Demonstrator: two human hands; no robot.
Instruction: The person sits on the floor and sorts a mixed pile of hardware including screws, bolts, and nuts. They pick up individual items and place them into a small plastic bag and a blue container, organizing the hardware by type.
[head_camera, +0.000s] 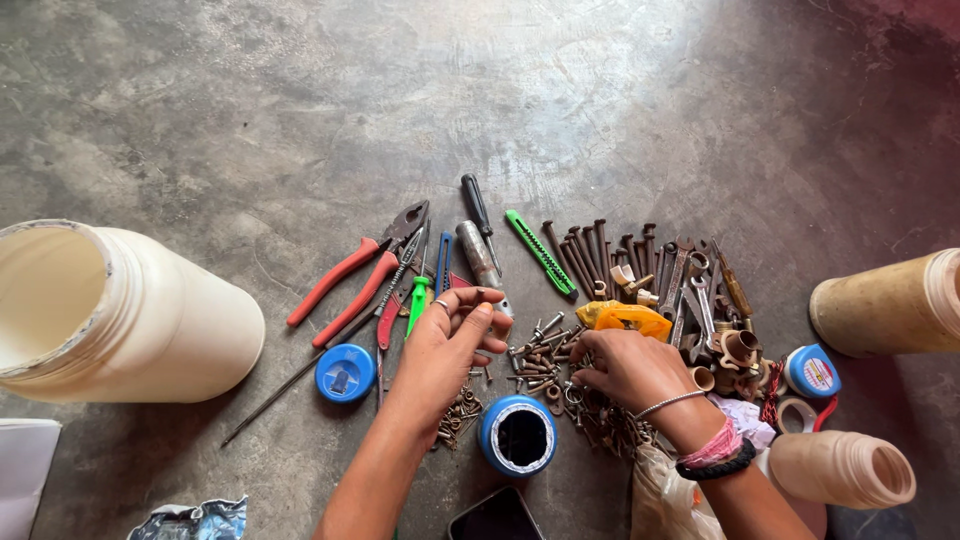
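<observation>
The left hand (445, 345) covers the lower ends of the tools at twelve o'clock of it, and whatever its curled fingers pinch is too small to tell. The right hand (630, 368) hides part of the screw pile (535, 355). The phone (495, 517) and plastic bag (660, 490) are cut off at the bottom edge, the big white jar (130, 315) at the left.

I count three plastic jars lying on the floor: one large white jar (120, 310) at the left edge, two tan jars (885, 300) (845, 468) at the right edge. Two blue tape rolls (345, 372) (812, 370). One blue open tub (518, 436). One red-handled pliers (360, 275). One green utility knife (540, 252). One phone (495, 517). Loose screws (535, 352): too many to count.
</observation>
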